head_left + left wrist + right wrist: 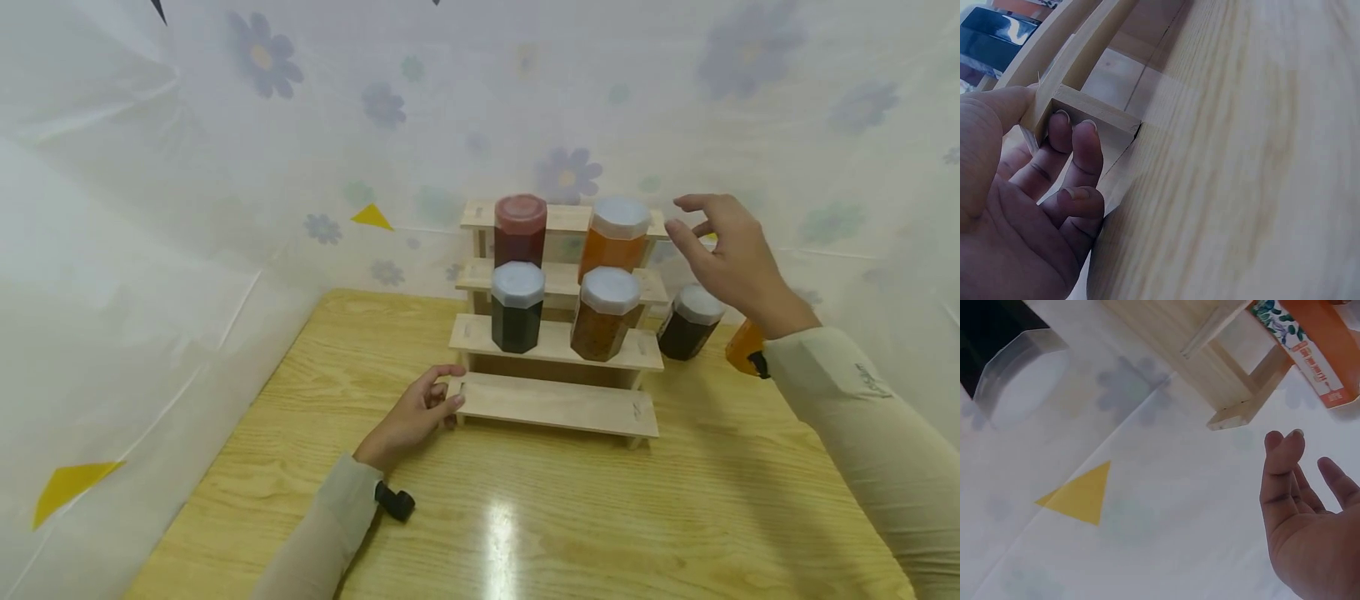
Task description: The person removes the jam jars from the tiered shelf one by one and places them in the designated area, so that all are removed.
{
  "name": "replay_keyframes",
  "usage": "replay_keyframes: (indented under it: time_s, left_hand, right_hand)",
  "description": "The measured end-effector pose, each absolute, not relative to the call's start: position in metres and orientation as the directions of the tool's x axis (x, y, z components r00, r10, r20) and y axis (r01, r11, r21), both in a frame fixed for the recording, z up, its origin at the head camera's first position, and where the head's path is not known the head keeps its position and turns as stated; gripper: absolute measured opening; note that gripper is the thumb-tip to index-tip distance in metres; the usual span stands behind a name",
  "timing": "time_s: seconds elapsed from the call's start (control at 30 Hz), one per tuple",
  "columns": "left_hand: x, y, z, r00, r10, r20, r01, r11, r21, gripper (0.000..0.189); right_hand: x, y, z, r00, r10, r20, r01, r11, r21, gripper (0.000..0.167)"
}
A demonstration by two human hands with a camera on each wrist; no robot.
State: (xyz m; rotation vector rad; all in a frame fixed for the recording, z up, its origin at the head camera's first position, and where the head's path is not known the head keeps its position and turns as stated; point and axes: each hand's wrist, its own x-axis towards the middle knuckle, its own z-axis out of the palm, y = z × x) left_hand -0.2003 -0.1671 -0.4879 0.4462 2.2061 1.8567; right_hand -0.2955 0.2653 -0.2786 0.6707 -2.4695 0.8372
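A four-step wooden stand (555, 404) sits on the table. My left hand (412, 417) pinches the left end of its lowest step, thumb on top and fingers curled below, as the left wrist view also shows. My right hand (723, 246) is raised off the stand's upper right end, holding nothing, its fingers loosely bent. Nearest to it on the stand is an orange jar (611, 250) with a whitish lid. Left of that jar is a dark red jar (519, 237). One step lower stand a dark green jar (516, 321) and a brown jar (600, 329).
Right of the stand, a dark jar (684, 329) with a white lid stands on the wood-grain table (570, 517). Another orange jar (742, 346) is partly hidden by my right wrist. A flower-patterned white sheet (465, 100) hangs behind, and more white sheeting (112, 333) hangs at left.
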Motion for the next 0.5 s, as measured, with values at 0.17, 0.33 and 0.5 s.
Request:
replay_keyframes:
  time_s: [0.17,0.33,0.5]
  left_hand:
    - [-0.2,-0.167,-0.487,-0.927,0.373,0.028,0.093,0.156,0.983,0.044]
    - [-0.2,-0.167,-0.486,-0.925,0.378,0.027,0.095,0.164,0.982,0.044]
    - [-0.201,-0.168,-0.488,-0.924,0.381,0.034,0.105,0.167,0.98,0.044]
  right_hand:
    - [-0.293,0.251,-0.271,-0.768,-0.326,0.551,-0.601,0.665,-0.444,0.049]
    - [-0.292,0.241,-0.268,-0.758,-0.342,0.555,-0.615,0.658,-0.434,0.05]
    - [-0.29,0.231,-0.266,-0.76,-0.369,0.536,-0.617,0.668,-0.415,0.052]
